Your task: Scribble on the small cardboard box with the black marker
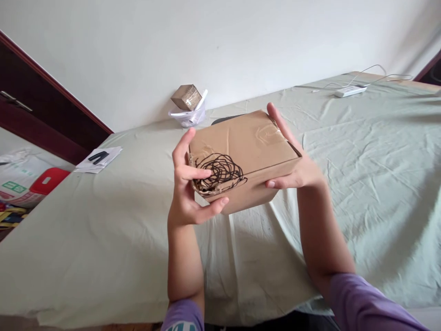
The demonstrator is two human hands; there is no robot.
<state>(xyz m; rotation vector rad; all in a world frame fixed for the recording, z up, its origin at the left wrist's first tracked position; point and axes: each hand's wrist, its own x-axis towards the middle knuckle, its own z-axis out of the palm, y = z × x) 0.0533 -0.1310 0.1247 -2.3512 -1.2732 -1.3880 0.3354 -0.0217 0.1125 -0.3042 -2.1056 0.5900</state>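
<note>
So, my left hand (185, 197) clasps the cardboard box (241, 142), which sits at its three o'clock, touching the black scribble (225, 169); my right hand (305, 171) clasps the opposite end, the box at its nine o'clock, over the pale green cloth (117, 239).

My left grip (186, 188) can pass leftward over the bench (131, 230) as far as the papers (112, 154); my right grip (306, 171) has room rightward, short of the power strip (350, 91). Ahead, the carton (248, 142), a dark object (223, 120) (mostly hidden behind it), the plastic tub (186, 120) and the wall (241, 46) block me.
</note>
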